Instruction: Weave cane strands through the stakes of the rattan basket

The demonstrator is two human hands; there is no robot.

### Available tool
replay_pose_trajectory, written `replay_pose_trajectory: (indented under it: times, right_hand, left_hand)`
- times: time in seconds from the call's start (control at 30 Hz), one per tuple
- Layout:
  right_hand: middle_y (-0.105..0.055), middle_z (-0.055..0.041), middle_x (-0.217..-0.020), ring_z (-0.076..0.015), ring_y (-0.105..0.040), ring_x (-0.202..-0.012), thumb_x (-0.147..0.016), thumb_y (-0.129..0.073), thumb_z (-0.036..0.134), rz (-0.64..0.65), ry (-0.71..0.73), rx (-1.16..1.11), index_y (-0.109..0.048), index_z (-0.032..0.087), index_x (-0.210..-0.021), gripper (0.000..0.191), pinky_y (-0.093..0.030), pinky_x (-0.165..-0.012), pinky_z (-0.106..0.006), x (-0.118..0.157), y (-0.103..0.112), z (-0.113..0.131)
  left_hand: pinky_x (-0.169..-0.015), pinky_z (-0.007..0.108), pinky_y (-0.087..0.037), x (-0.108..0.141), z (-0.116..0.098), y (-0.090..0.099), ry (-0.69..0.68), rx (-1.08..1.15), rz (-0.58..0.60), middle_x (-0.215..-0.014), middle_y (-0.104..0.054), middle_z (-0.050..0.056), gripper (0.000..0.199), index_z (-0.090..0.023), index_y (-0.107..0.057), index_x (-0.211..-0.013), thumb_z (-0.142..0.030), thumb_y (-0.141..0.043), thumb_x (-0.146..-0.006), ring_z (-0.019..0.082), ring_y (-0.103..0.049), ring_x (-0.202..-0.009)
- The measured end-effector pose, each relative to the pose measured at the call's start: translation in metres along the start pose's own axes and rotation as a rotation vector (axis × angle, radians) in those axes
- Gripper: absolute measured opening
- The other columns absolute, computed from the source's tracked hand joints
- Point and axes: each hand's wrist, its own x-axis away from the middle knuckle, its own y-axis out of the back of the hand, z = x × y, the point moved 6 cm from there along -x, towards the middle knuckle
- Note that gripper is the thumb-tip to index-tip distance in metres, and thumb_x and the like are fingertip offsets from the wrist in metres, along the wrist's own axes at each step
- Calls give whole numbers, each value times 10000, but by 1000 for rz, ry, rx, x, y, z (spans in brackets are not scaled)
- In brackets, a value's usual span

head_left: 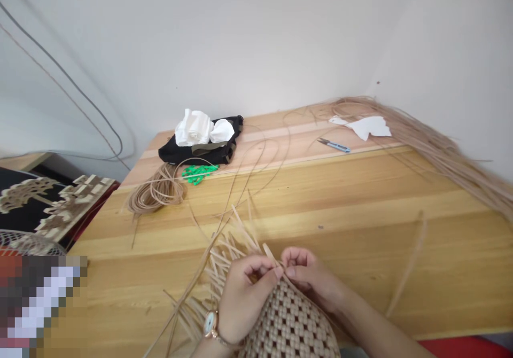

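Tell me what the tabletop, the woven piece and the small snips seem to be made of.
Tabletop: wood with a slight sheen; grain and plank seams show. Woven piece: smooth tan strands, perhaps rattan or a plastic imitation. Snips: probably metal blades, thin and dark; the evenly blue handle suggests plastic.

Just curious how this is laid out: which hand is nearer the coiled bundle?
Left. The left hand is right of the coiled bundle and closer to the camera; the right hand is farther right.
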Motion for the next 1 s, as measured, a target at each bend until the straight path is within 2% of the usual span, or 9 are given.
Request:
replay_pose_trajectory:
  times: [0.23, 0.4, 0.47, 0.57, 0.67, 0.73, 0.8, 0.87, 1.0]
  right_hand:
    - [-316, 109, -389, -20, -174, -356, -564, -725, 408, -100, 123, -31, -518, 163, -636, 328, -104, -372, -180, 8, 9, 4]
    - [-294, 102, -411, -35, -186, -367, -637, -670, 453, -251, 263, 62, -547, 181, -689, 302, -142, -368, -180, 15, 14, 10]
    - [-369, 76, -461, -48, -270, -393, -676, -645, 431, -318, 331, 142, -574, 188, -704, 255, -222, -386, -184, 18, 16, 14]
    - [-493, 9, -652, -107, -456, -602, -691, -644, 357, -382, 445, 312, -629, 198, -703, 160, -375, -561, -231, 23, 18, 26]
    - [-499, -28, -839, -158, -479, -827, -674, -647, 288, -406, 523, 494, -657, 209, -693, 82, -384, -717, -269, 26, 22, 45]
    - [-510, -48, -929, -177, -477, -900, -654, -646, 246, -380, 517, 606, -663, 201, -670, 51, -382, -741, -276, 26, 24, 57]
    - [-551, -57, -904, -179, -508, -852, -636, -637, 211, -326, 466, 706, -662, 186, -640, 36, -393, -688, -272, 24, 25, 67]
    - [-576, -45, -771, -161, -525, -725, -617, -626, 181, -289, 395, 791, -654, 169, -604, 34, -386, -607, -259, 22, 27, 73]
    - [-531, 5, -549, -111, -454, -526, -586, -606, 152, -263, 245, 890, -633, 149, -555, 42, -325, -492, -229, 16, 32, 77]
  left_hand:
    - [-554, 214, -357, -4, 0, -7, -4, -93, 45, -576, -495, -1, 184, -126, -552, -604, -264, -511, -720, 113, -437, -572]
    - [-509, 200, -312, -14, 1, -16, -31, -314, 169, -533, -423, -37, 158, -149, -509, -594, -235, -475, -722, 96, -388, -530]
    - [-511, 199, -311, -21, -2, -20, -74, -417, 225, -535, -432, -37, 142, -151, -519, -595, -213, -468, -713, 98, -396, -535]
    - [-546, 203, -331, -28, -10, -29, -174, -551, 307, -574, -477, -23, 119, -146, -556, -618, -167, -464, -690, 109, -430, -573]
    - [-580, 212, -347, -32, -14, -37, -234, -632, 356, -607, -507, -11, 129, -144, -590, -637, -153, -471, -684, 117, -455, -600]
    - [-588, 211, -355, -33, -13, -40, -237, -641, 355, -615, -519, -9, 129, -150, -609, -629, -175, -496, -686, 120, -470, -609]
    - [-597, 208, -365, -33, -10, -43, -229, -639, 343, -634, -541, -4, 112, -156, -631, -628, -209, -543, -672, 125, -490, -630]
    - [-599, 208, -374, -33, -6, -44, -216, -637, 324, -648, -569, 2, 105, -159, -653, -630, -235, -583, -650, 129, -507, -642]
    - [-563, 204, -375, -33, -1, -45, -168, -621, 290, -610, -618, 3, 125, -163, -686, -637, -248, -595, -636, 121, -525, -591]
